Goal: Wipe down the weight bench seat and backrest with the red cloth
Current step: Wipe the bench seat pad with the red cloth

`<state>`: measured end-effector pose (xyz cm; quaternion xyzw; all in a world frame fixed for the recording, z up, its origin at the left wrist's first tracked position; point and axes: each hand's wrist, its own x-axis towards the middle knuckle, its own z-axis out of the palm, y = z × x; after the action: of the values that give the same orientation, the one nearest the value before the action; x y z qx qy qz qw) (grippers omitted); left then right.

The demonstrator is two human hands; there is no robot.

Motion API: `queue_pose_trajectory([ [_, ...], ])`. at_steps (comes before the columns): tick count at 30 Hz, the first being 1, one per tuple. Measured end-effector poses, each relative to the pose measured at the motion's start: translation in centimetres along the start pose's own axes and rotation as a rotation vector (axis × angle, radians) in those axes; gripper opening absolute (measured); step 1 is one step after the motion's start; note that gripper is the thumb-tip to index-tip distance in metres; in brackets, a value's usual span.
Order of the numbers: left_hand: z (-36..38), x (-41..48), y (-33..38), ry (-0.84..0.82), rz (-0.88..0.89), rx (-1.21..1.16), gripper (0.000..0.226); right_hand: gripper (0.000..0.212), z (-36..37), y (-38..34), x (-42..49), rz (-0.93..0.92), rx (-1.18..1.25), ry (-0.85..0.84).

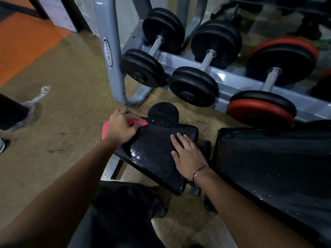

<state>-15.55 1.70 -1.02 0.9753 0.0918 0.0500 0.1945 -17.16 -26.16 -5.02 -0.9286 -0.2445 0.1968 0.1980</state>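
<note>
The black bench seat (154, 151) lies in the middle, glossy and speckled with droplets. The larger black backrest (268, 158) stretches to the right of it, across a narrow gap. My left hand (122, 127) presses the red cloth (105, 128) onto the seat's far left corner; the cloth shows on both sides of the hand. My right hand (188, 156) lies flat on the seat's right edge with fingers spread and nothing in it. A metal bracelet sits on that wrist.
A grey dumbbell rack (111, 56) stands just beyond the bench with black dumbbells (193, 85) and a red-plated one (259, 111). A round black pad (163, 111) sits by the seat's far end. My dark-trousered legs (121, 212) are below.
</note>
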Motion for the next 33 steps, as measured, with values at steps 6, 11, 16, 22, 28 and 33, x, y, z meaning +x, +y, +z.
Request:
queue_pose_trajectory([
  [6, 1.0, -1.0, 0.5, -0.002, 0.092, 0.083, 0.02, 0.058, 0.2, 0.4, 0.0, -0.006, 0.015, 0.006],
  [11, 0.0, 0.1, -0.9, 0.003, 0.031, 0.157, 0.027, 0.059, 0.2, 0.3, 0.1, -0.005, 0.024, 0.007],
  [16, 1.1, 0.6, 1.3, -0.06, 0.047, 0.119, 0.029, 0.059, 0.2, 0.3, -0.1, -0.001, 0.028, 0.007],
  [22, 0.0, -0.2, -0.8, -0.011, 0.086, 0.093, 0.019, 0.058, -0.5, 0.1, 0.0, 0.002, 0.092, 0.009],
  [28, 1.7, -1.8, 1.4, -0.018, 0.149, 0.087, 0.025, 0.057, -1.4, 0.3, -0.9, -0.014, 0.065, -0.014],
  [33, 0.1, -3.2, -0.8, -0.013, 0.131, 0.051, 0.024, 0.059, -2.2, 1.7, -2.2, -0.106, -0.04, -0.104],
])
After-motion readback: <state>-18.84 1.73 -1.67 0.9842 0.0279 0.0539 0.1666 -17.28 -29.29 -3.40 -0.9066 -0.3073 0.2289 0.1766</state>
